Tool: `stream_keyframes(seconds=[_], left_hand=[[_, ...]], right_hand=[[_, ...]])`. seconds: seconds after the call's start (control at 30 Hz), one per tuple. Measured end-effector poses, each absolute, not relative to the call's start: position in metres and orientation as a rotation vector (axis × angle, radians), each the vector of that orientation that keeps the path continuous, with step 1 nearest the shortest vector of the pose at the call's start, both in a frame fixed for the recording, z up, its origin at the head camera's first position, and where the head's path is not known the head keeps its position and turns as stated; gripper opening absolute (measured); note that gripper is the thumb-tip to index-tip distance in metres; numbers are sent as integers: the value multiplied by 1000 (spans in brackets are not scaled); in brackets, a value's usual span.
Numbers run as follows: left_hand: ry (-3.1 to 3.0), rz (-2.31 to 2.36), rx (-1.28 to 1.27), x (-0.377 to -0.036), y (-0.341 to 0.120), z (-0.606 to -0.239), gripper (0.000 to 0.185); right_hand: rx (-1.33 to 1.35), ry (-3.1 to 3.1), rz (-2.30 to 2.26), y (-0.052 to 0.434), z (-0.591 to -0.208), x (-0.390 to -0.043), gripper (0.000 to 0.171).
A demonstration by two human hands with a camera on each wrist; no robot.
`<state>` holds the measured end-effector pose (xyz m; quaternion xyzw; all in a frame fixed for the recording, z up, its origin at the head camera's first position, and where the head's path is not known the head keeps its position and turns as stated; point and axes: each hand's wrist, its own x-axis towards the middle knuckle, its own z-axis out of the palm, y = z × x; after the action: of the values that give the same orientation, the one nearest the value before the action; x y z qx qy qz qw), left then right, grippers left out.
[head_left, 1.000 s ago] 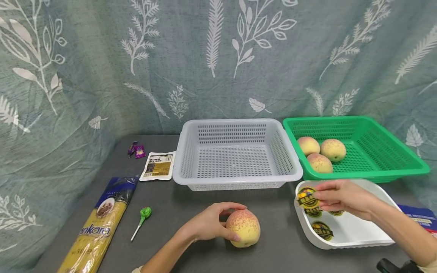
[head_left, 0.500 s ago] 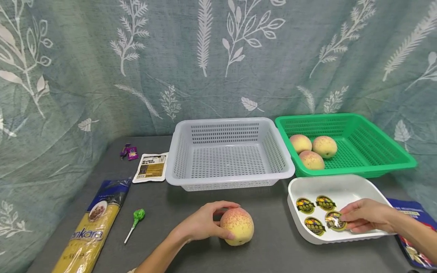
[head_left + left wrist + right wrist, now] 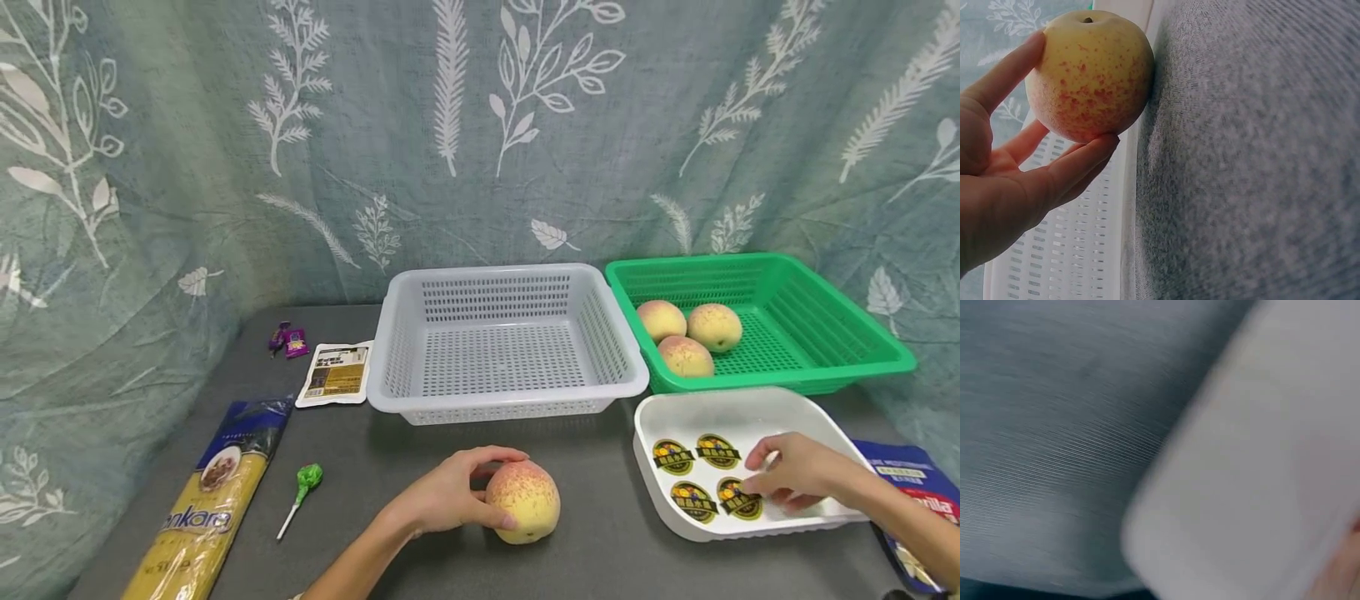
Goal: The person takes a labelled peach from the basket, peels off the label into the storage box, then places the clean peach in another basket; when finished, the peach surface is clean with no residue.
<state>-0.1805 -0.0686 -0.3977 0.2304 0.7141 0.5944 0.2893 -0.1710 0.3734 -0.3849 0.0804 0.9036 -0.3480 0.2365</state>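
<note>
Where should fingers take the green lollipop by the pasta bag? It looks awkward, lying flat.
Pinch the white stick of the lollipop from above, near its middle. It lies flat and bare on the table, with clear space either side; the wrapped head is bulkier and crinkly.

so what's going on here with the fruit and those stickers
A person is at a dark table. The left hand grips a speckled peach resting on the table in front of the empty grey basket. The right hand reaches into the white tray, fingers at one of four round stickers. Three more peaches sit in the green basket.
</note>
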Motion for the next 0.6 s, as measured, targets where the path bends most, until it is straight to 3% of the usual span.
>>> stream_keyframes(seconds=[0.17,0.47,0.6], left_hand=[[1927,1580,621,-180,-70,-398,62],[1940,1577,629,-177,-71,-398,62],[1944,1576,644,-176,-69,-397,62]], right_hand=[[18,2276,-1158,373,-358,-187,55],[-189,1788,-1647,299,-345,-192,42],[-167,1749,-1644,247,-355,-184,50]])
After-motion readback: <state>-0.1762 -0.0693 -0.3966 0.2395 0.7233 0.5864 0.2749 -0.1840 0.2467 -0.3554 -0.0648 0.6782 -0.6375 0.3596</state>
